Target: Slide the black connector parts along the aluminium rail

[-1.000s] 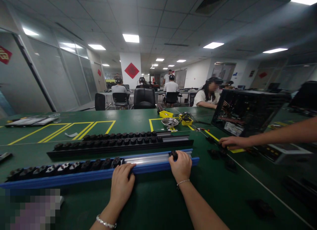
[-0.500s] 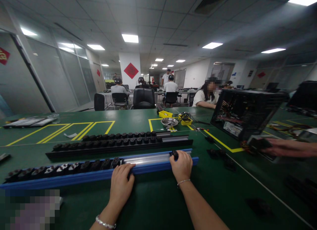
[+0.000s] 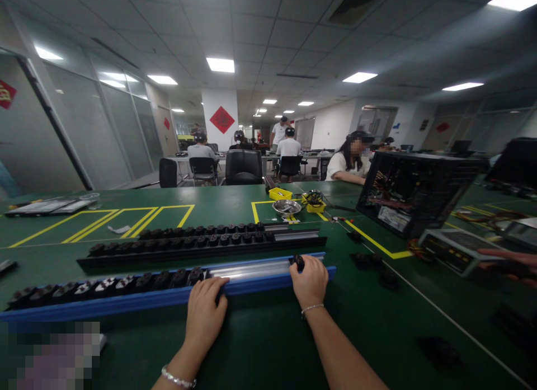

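Across the near table lies a blue rail [image 3: 260, 288] with a silver channel. Several black socket modules [image 3: 161, 281] fill its left part in a row, some with a white, shiny top. My left hand [image 3: 207, 309] grips the rail's front edge, fingers over the top beside the last module of the row. My right hand [image 3: 311, 281] is closed round a single black socket module [image 3: 298, 262] at the rail's right end. Bare channel shows between the two hands. Whether that module is seated in the channel cannot be told, as fingers cover its lower part.
Black rails [image 3: 201, 253] with more modules lie behind. Farther back are a metal bowl [image 3: 286, 207] and yellow bins [image 3: 280, 194]. On the right stand an open computer case [image 3: 415, 194] and a grey power supply unit [image 3: 453, 250], with another person's hand [image 3: 512, 264] beside it.
My right hand has shifted very slightly to the right with the module. My left hand has stayed put. The other person's hand has drawn back to the right from the power supply unit.
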### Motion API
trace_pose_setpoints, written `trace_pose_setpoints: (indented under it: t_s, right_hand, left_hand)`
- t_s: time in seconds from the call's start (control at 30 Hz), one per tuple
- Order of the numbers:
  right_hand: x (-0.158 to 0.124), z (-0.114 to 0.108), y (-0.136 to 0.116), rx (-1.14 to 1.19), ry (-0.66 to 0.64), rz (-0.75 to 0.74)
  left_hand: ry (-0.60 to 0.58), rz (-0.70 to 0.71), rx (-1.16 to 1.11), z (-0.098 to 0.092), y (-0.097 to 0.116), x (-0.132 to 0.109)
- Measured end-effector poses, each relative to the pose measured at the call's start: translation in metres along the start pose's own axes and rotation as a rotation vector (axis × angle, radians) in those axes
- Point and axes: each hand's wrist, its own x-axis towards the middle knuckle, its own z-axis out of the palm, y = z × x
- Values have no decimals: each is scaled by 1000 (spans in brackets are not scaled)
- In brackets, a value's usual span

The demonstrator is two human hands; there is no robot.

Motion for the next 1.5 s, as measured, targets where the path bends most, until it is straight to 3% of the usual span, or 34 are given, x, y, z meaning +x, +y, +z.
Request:
trace_pose_setpoints:
  t_s: [1.5]
  right_hand:
    - [11,-6,20,-94,9,128]
  left_hand:
    - [-7,1,10,3,-3,0]
